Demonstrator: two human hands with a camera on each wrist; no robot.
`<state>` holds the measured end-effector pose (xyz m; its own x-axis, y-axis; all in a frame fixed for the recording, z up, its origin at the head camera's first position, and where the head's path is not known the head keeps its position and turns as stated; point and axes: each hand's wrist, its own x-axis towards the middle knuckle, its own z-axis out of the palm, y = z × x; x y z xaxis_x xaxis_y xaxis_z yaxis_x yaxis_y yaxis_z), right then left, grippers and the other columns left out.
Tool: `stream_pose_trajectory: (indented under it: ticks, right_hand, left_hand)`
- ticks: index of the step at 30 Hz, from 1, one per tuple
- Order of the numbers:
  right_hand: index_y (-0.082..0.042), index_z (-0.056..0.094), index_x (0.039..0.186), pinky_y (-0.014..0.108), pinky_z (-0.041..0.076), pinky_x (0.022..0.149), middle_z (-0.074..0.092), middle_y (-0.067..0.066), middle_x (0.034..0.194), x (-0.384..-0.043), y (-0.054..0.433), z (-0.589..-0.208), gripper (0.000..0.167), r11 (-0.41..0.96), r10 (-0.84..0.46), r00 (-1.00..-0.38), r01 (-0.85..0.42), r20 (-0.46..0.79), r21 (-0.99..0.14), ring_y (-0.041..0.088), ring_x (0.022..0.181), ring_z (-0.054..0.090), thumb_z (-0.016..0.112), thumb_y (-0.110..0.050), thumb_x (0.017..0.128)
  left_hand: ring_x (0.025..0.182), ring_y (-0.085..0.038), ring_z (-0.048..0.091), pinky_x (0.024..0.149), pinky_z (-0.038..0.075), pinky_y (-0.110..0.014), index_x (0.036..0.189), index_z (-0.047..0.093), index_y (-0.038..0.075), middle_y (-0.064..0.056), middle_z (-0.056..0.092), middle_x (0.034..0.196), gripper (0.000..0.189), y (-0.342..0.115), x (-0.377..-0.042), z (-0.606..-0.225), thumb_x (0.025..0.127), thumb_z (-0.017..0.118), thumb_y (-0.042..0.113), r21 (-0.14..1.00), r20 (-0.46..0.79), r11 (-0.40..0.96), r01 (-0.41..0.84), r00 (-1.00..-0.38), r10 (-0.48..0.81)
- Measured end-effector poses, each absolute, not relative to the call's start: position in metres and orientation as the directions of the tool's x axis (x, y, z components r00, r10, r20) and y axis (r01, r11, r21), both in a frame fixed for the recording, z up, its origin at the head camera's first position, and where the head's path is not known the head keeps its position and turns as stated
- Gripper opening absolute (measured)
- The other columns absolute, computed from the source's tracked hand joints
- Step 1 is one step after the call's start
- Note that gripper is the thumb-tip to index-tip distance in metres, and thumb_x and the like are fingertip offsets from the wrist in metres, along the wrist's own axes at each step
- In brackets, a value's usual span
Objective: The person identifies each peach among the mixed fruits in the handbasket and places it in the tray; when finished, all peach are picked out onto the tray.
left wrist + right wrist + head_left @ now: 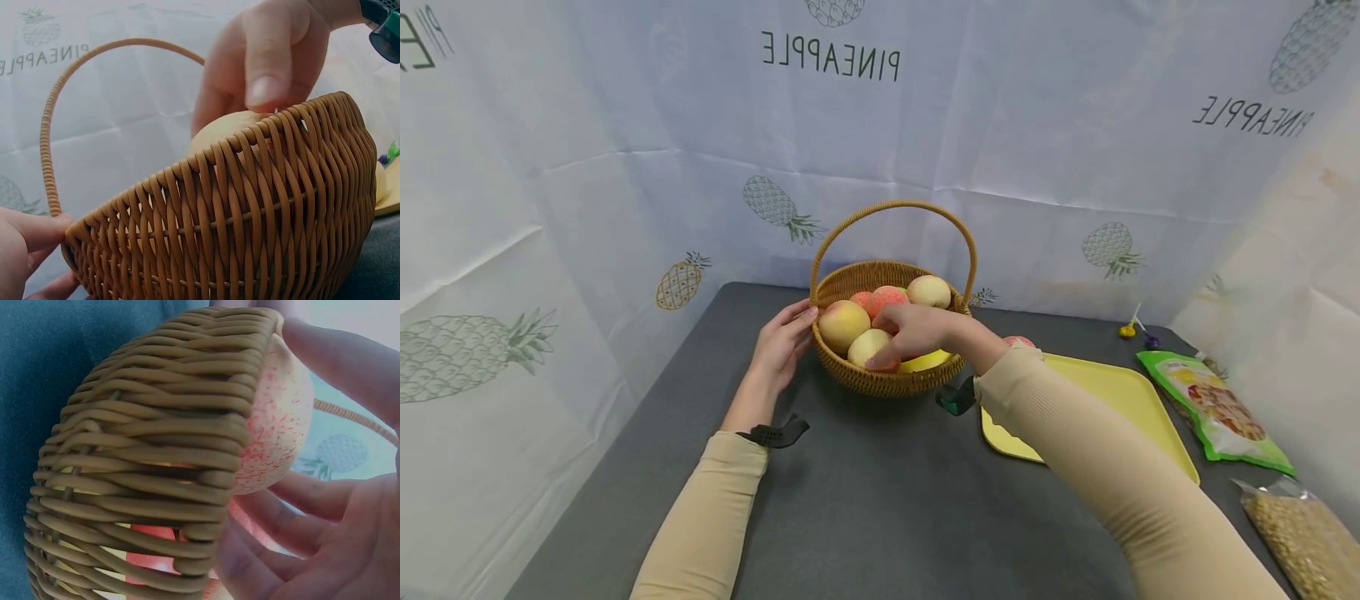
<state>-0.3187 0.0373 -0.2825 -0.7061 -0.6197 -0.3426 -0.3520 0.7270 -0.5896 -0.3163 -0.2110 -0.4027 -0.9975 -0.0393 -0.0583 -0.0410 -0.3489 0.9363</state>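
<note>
A brown wicker basket (880,385) with a tall arched handle stands at the back of the dark table, full of fruit. My left hand (778,343) grips its left rim beside the handle's foot, thumb at the rim in the left wrist view. Reaching in over the front, my right hand (917,327) holds a pale, red-speckled peach (281,419) between thumb and fingers, low at the front rim. Around it lie a yellowish peach (844,323), a red fruit (887,297), another pale peach (929,291) and a yellow fruit (925,362), partly hidden by the right hand.
Right of the basket lies a yellow tray (1120,400), partly under the right forearm, with a reddish fruit (1019,341) at its back edge. Further right are a green food bag (1221,408), a clear bag of grains (1307,533) and a yellow lollipop (1127,330) beside a purple lollipop (1152,342).
</note>
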Motion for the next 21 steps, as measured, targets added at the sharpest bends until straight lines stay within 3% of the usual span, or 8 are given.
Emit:
stream_pose_trajectory:
  ticks: [5, 11, 21]
  right_hand:
    - [-0.009, 0.054, 0.143, 0.041, 0.048, 0.099, 0.055, 0.007, 0.138, -0.321, 0.041, -0.284, 0.073, 0.746, -0.619, -0.699, -0.380, -0.358, -0.547, 0.024, 0.121, 0.054, 0.081, -0.046, 0.087]
    - [-0.014, 0.059, 0.130, 0.040, 0.052, 0.088, 0.057, 0.007, 0.123, -0.322, 0.048, -0.288, 0.069, 0.749, -0.580, -0.752, -0.341, -0.313, -0.568, 0.025, 0.106, 0.057, 0.088, -0.048, 0.078]
    - [-0.011, 0.046, 0.124, 0.039, 0.055, 0.086, 0.053, 0.011, 0.123, -0.321, 0.063, -0.284, 0.072, 0.673, -0.550, -0.809, -0.280, -0.210, -0.685, 0.027, 0.107, 0.057, 0.091, -0.037, 0.075]
  left_hand:
    - [0.137, -0.023, 0.050, 0.112, 0.040, -0.040, 0.151, 0.050, 0.010, -0.010, 0.051, 0.149, 0.054, -0.211, -0.317, -0.403, 0.102, 0.068, 0.024, 0.934, -0.050, -0.356, -0.035, -0.998, -0.033]
    - [0.136, -0.022, 0.051, 0.112, 0.041, -0.040, 0.150, 0.052, 0.010, -0.009, 0.053, 0.147, 0.052, -0.210, -0.317, -0.403, 0.102, 0.068, 0.023, 0.933, -0.048, -0.357, -0.031, -0.998, -0.037]
    - [0.137, -0.023, 0.050, 0.113, 0.040, -0.041, 0.150, 0.052, 0.010, -0.011, 0.052, 0.148, 0.052, -0.211, -0.318, -0.403, 0.102, 0.068, 0.024, 0.935, -0.038, -0.355, -0.023, -0.999, -0.034]
